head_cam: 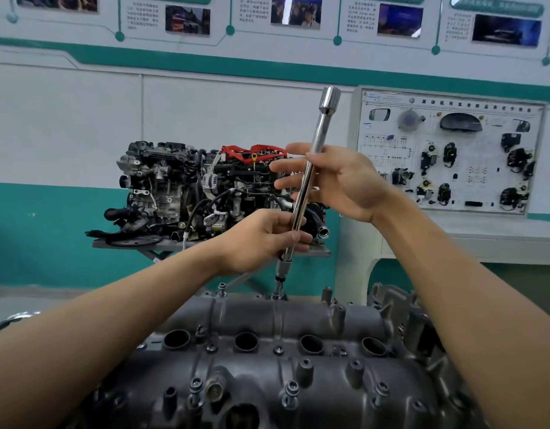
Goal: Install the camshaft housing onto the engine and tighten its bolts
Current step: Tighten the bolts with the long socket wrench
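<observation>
The grey camshaft housing [267,360] lies across the engine in front of me, with several bolts [291,388] standing in its holes. A long chrome extension bar [310,168] stands nearly upright, its lower socket end [279,278] seated on a bolt at the housing's far edge. My left hand [261,239] grips the bar low down. My right hand [332,178] lies against the bar higher up, thumb over the shaft and fingers stretched out to the left.
Behind the housing, two display engines [205,190] sit on a metal stand. A white training board [447,153] with car parts stands at the right. The wall behind is teal and white, with posters.
</observation>
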The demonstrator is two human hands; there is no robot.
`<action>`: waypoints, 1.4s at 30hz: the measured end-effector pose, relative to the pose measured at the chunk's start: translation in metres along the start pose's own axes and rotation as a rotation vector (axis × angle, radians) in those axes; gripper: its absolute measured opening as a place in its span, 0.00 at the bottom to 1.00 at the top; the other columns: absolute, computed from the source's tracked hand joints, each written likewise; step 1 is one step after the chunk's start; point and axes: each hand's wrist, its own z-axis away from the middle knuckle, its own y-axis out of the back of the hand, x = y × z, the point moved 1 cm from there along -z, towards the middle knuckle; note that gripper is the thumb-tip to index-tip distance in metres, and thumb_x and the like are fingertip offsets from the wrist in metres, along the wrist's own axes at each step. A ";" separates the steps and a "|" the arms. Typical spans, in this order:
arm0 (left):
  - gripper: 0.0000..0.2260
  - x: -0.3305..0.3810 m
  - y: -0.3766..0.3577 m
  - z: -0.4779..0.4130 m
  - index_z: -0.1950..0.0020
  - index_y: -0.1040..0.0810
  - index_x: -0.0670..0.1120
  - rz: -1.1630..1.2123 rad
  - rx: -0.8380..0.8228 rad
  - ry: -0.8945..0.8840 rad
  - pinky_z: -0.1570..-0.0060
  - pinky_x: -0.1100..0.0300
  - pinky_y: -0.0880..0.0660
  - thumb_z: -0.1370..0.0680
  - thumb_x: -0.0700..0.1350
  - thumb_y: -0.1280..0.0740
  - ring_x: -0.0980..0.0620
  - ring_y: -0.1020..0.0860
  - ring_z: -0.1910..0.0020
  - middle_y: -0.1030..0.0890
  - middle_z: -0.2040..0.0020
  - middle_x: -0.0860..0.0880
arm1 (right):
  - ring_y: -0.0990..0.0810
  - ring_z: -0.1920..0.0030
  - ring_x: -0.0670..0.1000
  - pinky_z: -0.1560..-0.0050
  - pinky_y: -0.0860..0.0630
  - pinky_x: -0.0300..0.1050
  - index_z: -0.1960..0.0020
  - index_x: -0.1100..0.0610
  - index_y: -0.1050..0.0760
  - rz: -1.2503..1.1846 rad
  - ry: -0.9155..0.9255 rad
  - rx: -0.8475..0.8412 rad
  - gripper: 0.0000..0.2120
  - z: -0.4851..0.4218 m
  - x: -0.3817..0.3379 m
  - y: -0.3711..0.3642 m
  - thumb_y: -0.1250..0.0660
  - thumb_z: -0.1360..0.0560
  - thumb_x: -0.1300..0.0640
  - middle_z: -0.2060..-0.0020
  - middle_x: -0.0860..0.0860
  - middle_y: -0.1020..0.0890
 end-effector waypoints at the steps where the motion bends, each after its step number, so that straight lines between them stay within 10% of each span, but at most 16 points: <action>1: 0.10 -0.001 0.000 0.000 0.45 0.21 0.49 0.006 0.004 0.007 0.51 0.65 0.21 0.17 0.36 0.38 0.55 0.15 0.49 0.14 0.50 0.52 | 0.17 0.44 0.58 0.41 0.25 0.59 0.31 0.62 0.32 0.007 0.005 0.001 0.16 0.000 0.000 0.000 0.47 0.15 0.58 0.41 0.58 0.17; 10: 0.07 -0.003 -0.002 0.002 0.54 0.16 0.47 -0.299 0.382 -0.097 0.56 0.52 0.17 0.27 0.48 0.23 0.49 0.15 0.62 0.14 0.63 0.48 | 0.15 0.67 0.56 0.65 0.18 0.48 0.59 0.57 0.20 0.163 0.146 0.400 0.07 -0.006 0.011 -0.014 0.23 0.27 0.56 0.66 0.55 0.15; 19: 0.19 0.000 0.008 0.001 0.26 0.34 0.48 -0.284 0.134 -0.044 0.49 0.52 0.18 0.17 0.43 0.37 0.51 0.15 0.55 0.13 0.53 0.48 | 0.16 0.47 0.59 0.43 0.19 0.59 0.35 0.64 0.28 0.052 0.001 0.092 0.15 -0.001 0.004 -0.006 0.45 0.15 0.56 0.46 0.57 0.16; 25: 0.09 -0.006 0.006 0.000 0.60 0.21 0.52 -0.385 0.346 -0.108 0.71 0.67 0.28 0.28 0.52 0.22 0.61 0.25 0.75 0.19 0.73 0.55 | 0.16 0.64 0.57 0.64 0.16 0.54 0.58 0.59 0.23 0.196 0.161 0.402 0.10 -0.006 0.007 -0.020 0.24 0.28 0.57 0.65 0.57 0.17; 29: 0.02 0.000 0.008 0.000 0.51 0.19 0.45 -0.394 0.188 -0.074 0.66 0.71 0.26 0.20 0.42 0.30 0.61 0.18 0.68 0.15 0.66 0.54 | 0.16 0.59 0.54 0.62 0.19 0.50 0.48 0.56 0.24 0.261 0.058 0.273 0.10 -0.007 0.012 -0.022 0.34 0.19 0.48 0.56 0.55 0.17; 33: 0.07 0.000 0.015 0.001 0.42 0.23 0.41 -0.315 0.070 0.020 0.49 0.54 0.18 0.17 0.43 0.37 0.50 0.14 0.52 0.14 0.50 0.44 | 0.15 0.51 0.55 0.54 0.19 0.48 0.37 0.59 0.27 0.142 -0.018 0.044 0.14 -0.005 0.010 -0.018 0.47 0.14 0.53 0.49 0.54 0.14; 42: 0.09 0.006 0.010 0.002 0.60 0.16 0.45 -0.311 0.384 -0.080 0.58 0.41 0.18 0.28 0.50 0.22 0.48 0.18 0.67 0.15 0.65 0.44 | 0.19 0.67 0.51 0.65 0.18 0.49 0.56 0.57 0.27 0.347 0.085 0.409 0.15 -0.008 0.017 -0.025 0.25 0.26 0.48 0.66 0.52 0.22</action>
